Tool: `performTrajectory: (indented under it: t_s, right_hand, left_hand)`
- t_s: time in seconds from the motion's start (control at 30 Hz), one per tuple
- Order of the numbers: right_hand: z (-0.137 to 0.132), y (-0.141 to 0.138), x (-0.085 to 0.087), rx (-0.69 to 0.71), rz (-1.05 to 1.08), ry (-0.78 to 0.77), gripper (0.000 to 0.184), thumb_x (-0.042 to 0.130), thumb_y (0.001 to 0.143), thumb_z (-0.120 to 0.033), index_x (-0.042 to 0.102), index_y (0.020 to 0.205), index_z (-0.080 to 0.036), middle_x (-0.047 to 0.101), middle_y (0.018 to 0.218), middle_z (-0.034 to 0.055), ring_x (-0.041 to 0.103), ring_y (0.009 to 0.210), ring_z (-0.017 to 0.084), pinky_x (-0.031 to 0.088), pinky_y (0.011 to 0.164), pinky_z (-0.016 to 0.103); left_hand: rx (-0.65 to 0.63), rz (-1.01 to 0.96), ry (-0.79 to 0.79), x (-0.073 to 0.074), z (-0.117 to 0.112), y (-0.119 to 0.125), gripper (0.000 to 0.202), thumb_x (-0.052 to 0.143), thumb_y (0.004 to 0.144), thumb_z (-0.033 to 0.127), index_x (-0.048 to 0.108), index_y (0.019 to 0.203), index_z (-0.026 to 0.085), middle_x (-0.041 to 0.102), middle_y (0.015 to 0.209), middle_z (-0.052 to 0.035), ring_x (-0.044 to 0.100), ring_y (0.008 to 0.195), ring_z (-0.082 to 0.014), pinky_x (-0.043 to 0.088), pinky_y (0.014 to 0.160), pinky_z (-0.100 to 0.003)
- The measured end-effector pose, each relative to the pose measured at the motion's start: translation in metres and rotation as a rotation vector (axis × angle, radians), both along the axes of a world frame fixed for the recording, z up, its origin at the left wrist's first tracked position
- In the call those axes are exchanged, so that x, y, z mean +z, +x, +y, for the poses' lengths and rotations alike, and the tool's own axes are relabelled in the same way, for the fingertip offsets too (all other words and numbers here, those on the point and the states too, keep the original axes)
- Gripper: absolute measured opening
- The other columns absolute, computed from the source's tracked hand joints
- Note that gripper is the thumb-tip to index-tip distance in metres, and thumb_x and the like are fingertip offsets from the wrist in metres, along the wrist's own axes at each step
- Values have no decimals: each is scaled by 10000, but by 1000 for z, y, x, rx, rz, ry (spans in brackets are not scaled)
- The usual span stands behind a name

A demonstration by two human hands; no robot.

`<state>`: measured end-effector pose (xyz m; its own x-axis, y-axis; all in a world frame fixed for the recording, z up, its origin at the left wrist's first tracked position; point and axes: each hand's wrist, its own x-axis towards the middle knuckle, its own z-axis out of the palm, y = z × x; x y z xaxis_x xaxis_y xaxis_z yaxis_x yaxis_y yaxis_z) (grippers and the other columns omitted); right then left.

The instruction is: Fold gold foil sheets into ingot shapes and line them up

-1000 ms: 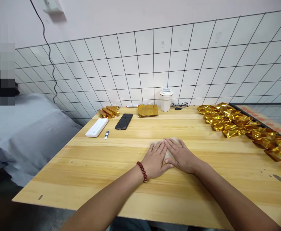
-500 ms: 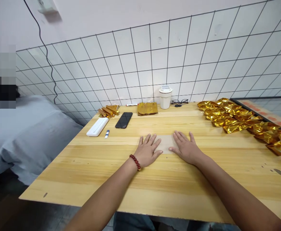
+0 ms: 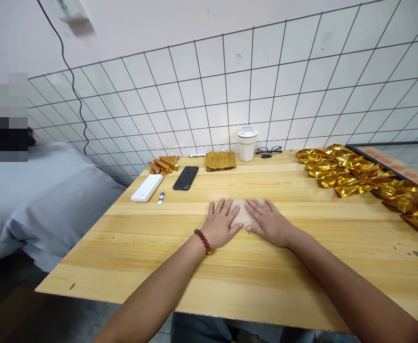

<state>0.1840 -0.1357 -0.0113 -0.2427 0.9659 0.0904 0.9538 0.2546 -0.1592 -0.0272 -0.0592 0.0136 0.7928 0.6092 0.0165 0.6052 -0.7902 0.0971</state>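
A thin, pale sheet [image 3: 241, 215], perhaps paper, lies flat on the wooden table [image 3: 151, 257]. My left hand [image 3: 221, 225] rests palm down over the sheet's left part with its fingers spread; a dark red bead bracelet [image 3: 202, 241] circles that wrist. Over the right part lies my right hand [image 3: 269, 222], also palm down, fingers stretched out toward the left. Both hands cover much of the sheet, so its side edges are hidden.
Left of the hands are a black phone [image 3: 185, 178], a white power bank [image 3: 147, 187] and a small glue stick [image 3: 161, 198]. Gold foil sheets [image 3: 220, 161], a white cup [image 3: 247, 144] and glasses [image 3: 270, 150] stand along the wall. Folded gold foil pieces [image 3: 351, 174] line the right side.
My right hand has slid left across the sheet, closer to my left hand. The left hand stays in place, and the view has shifted slightly.
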Motion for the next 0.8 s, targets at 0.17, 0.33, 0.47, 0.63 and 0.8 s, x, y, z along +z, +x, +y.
performTrajectory:
  t_s: [0.17,0.33,0.47,0.63,0.8]
  right_hand:
    - [1,0,3,12,-18,-25,870,252,964,-705,276,1569,-81,244,1623,199,229,1515,334,161,1215,589]
    - [1,2,0,23,-25,-24,887,237,956,-721,284,1566,-79,227,1624,209,226,1515,337,161,1212,591]
    - [2,4,-3,31,-24,-1,860,272,955,-718,278,1575,-122,252,1619,205,248,1507,345,175,1203,602]
    - [3,3,-5,-8,-35,-12,833,255,964,-705,288,1573,-138,233,1626,189,242,1507,357,152,1192,642]
    - [2,1,-3,-50,-42,-59,805,236,977,-685,275,1579,-152,210,1632,170,216,1518,339,108,1191,658]
  left_hand:
    - [-145,-111,175,-9,-10,5,560,383,1015,370,363,1535,161,267,1635,-148,161,1541,-306,154,1241,-580]
    - [-238,-115,3,-11,-13,8,471,333,1031,321,481,1447,161,486,1513,-147,442,1423,-239,359,1194,-459]
    - [-213,-140,-61,-5,-14,6,532,334,1028,441,480,1443,140,464,1528,-154,411,1443,-262,320,1214,-484]
    - [-215,-133,-95,-3,-15,5,550,325,1029,451,459,1456,131,426,1557,-142,371,1467,-244,274,1237,-469]
    - [-215,-131,-94,-6,-12,5,554,328,1028,444,453,1458,118,418,1562,-147,360,1473,-242,263,1241,-465]
